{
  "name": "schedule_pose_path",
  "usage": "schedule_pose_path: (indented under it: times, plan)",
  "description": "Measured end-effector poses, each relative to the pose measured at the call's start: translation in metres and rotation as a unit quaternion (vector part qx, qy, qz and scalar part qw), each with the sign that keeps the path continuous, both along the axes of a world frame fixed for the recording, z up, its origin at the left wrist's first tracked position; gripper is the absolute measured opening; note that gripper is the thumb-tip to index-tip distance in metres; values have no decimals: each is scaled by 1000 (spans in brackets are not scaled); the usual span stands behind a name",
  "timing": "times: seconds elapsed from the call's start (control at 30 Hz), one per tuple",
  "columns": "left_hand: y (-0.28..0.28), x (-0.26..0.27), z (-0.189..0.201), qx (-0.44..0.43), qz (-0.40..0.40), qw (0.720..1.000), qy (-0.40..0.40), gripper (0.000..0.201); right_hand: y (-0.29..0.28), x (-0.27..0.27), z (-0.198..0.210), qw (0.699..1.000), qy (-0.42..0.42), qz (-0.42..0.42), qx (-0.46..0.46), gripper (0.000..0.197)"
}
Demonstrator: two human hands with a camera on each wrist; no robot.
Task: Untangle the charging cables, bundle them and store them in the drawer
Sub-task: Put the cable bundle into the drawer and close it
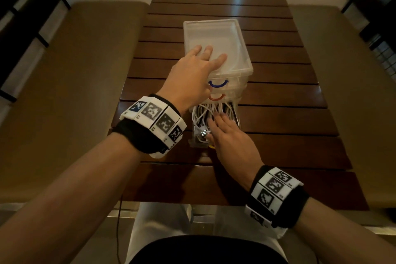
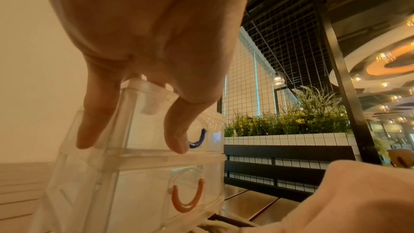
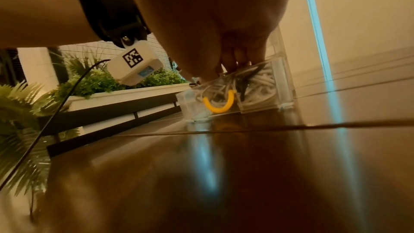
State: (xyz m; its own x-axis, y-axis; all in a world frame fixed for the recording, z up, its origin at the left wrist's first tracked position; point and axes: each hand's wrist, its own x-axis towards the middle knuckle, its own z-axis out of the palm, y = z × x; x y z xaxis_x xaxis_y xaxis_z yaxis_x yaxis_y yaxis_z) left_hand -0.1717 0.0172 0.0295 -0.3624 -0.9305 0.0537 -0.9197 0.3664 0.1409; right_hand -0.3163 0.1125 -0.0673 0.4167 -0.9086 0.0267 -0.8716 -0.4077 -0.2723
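1. Left hand lies flat, fingers straight, grip apart, on top of the clear drawer box on the tabletop;
2. Right hand, fingers straight, presses the white cables inside the pulled-out bottom drawer.

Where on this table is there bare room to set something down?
Bare table lies right of the drawer unit, beyond it, and near the front edge. Crowded: the open bottom drawer, full of cables, with the right hand on them and the left hand atop the unit.
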Motion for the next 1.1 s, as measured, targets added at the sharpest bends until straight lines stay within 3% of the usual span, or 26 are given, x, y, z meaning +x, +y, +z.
schedule_pose_path:
  times: [0.1,0.27,0.57,0.77,0.83,0.9,1.0,1.07,1.1]
  plan:
    - [1,-1,3,-1,-2,1000,-1,80,-11,-3,2,1000,-7,14,-4,41]
    - [0,-2,5,4,-1,1000,-4,79,-16,-5,17,999,10,27,39,47]
    - [0,-2,9,3,3,1000,-12,77,-13,-7,3,995,51,49,65,78]
    - [-2,0,14,11,-3,1000,-10,76,-39,-8,15,993,44,69,86,72]
    - [-1,1,13,23,-11,1000,-5,78,-34,-13,27,993,6,78,87,63]
    - [0,12,9,50,-17,997,63,80,-27,-22,37,993,-95,39,59,51]
    - [11,37,-8,38,53,946,317,79,-30,-36,35,961,-246,-129,-7,37]
    - [21,51,-28,28,160,918,361,78,-45,-43,32,917,-307,-249,48,46]
    - [24,56,-40,80,197,915,342,81,-53,-45,32,890,-338,-276,133,63]
